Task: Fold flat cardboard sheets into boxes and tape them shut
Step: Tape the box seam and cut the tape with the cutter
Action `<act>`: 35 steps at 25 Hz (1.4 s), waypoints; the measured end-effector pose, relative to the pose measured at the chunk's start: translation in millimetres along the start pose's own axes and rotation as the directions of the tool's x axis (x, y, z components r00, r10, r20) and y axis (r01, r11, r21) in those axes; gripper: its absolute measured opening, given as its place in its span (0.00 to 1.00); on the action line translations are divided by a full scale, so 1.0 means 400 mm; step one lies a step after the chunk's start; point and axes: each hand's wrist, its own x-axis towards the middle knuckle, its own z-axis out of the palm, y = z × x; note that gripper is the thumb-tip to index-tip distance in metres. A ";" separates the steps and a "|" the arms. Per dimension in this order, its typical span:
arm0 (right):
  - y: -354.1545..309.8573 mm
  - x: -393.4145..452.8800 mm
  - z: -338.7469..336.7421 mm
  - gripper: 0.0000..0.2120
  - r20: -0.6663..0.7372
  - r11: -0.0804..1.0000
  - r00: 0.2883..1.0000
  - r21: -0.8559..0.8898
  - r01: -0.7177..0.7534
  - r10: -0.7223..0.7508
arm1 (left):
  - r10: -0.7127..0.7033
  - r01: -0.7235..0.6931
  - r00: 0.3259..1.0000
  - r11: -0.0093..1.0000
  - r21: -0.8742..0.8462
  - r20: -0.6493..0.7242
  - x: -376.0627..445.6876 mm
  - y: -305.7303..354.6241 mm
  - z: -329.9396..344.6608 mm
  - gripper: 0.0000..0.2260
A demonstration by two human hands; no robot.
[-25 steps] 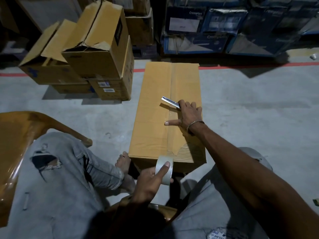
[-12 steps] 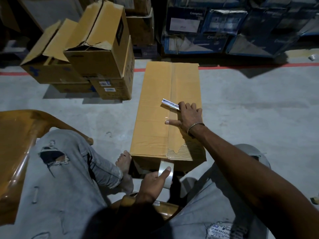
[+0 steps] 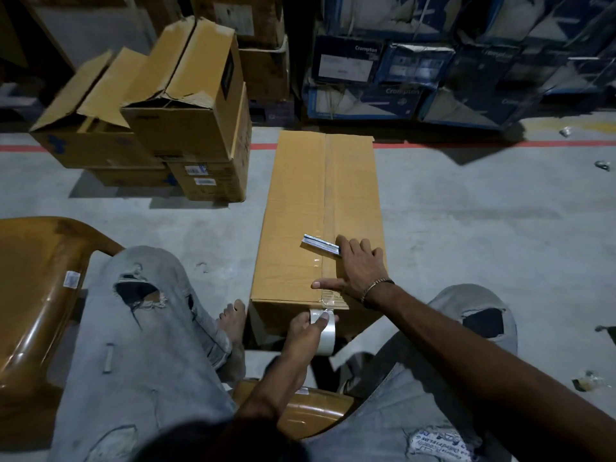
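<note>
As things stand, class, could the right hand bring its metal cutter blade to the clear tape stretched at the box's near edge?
Probably yes: the right hand holds the cutter on the box top, nothing between it and the tape.

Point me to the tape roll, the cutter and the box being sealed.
tape roll [image 3: 326, 333]: head view, on its outer band.
cutter [image 3: 320, 243]: head view, mid-blade.
box [image 3: 296, 208]: head view, bare top panel left of the seam.

The right hand [image 3: 355, 268] hides one end of the metal blade [image 3: 320, 244] lying on the cardboard box [image 3: 300, 208], the left hand [image 3: 305, 331] partly covers the tape roll [image 3: 325, 331] (below the box's near edge), whose far rim is unseen.
</note>
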 end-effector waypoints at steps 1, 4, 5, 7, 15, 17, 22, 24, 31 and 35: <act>0.000 -0.004 0.000 0.61 -0.006 1.000 1.000 0.012 -0.023 0.023 | 0.033 -0.034 0.999 0.999 -0.025 -0.015 0.001 -0.001 0.004 0.09; 0.004 -0.001 -0.002 0.62 -0.010 0.996 0.998 0.055 -0.067 0.068 | 0.134 -0.139 0.987 0.989 -0.054 -0.086 0.006 0.029 0.000 0.08; 0.008 0.004 -0.001 0.62 -0.001 0.995 0.997 0.067 -0.077 0.078 | 0.158 -0.164 0.982 0.985 -0.048 -0.104 0.015 0.037 -0.006 0.08; 0.014 0.014 0.001 0.63 0.023 0.992 0.995 0.078 -0.096 0.094 | 0.189 -0.192 0.976 0.981 -0.019 -0.107 0.034 0.047 -0.018 0.09; -0.001 0.027 0.013 0.63 0.040 0.982 0.991 0.135 -0.131 0.127 | 0.119 -0.121 0.989 0.993 -0.017 -0.088 0.066 0.046 -0.046 0.07; 0.000 0.027 0.025 0.57 -0.004 0.981 0.990 0.140 -0.137 0.139 | 0.156 -0.153 0.980 0.988 0.029 -0.127 0.071 0.032 -0.050 0.07; -0.015 0.016 0.001 0.66 0.039 0.968 0.986 0.183 -0.169 0.165 | 0.125 -0.101 0.960 0.989 0.106 -0.251 0.094 -0.011 -0.059 0.20; -0.017 0.012 -0.010 0.68 0.047 0.965 0.984 0.195 -0.177 0.171 | 0.139 -0.109 0.954 0.986 0.124 -0.266 0.092 -0.021 -0.054 0.23; -0.033 -0.006 -0.022 0.68 0.095 0.949 0.974 0.222 -0.222 0.206 | 0.101 -0.058 0.958 0.985 0.165 -0.267 0.081 -0.003 -0.072 0.16; -0.034 -0.011 -0.021 0.65 0.065 0.956 0.978 0.205 -0.209 0.200 | 0.138 -0.068 0.949 0.967 0.246 -0.282 0.084 -0.002 -0.077 0.16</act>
